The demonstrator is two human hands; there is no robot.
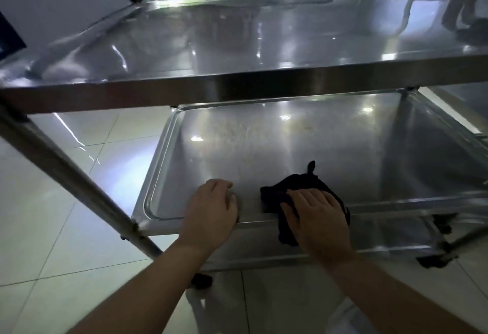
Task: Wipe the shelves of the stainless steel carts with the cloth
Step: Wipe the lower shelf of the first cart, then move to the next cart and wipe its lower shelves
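Bracing with left hand [211, 208], fingers curled over near rim of lower shelf [277, 148]; pressing dark cloth [295, 185] flat under right hand [314, 210], fingers spread, at near edge. Probably wiping this shelf; next, sweeping cloth toward far smudges. Blurring upper shelf [237, 43]; hiding cloth's near part under the palm.
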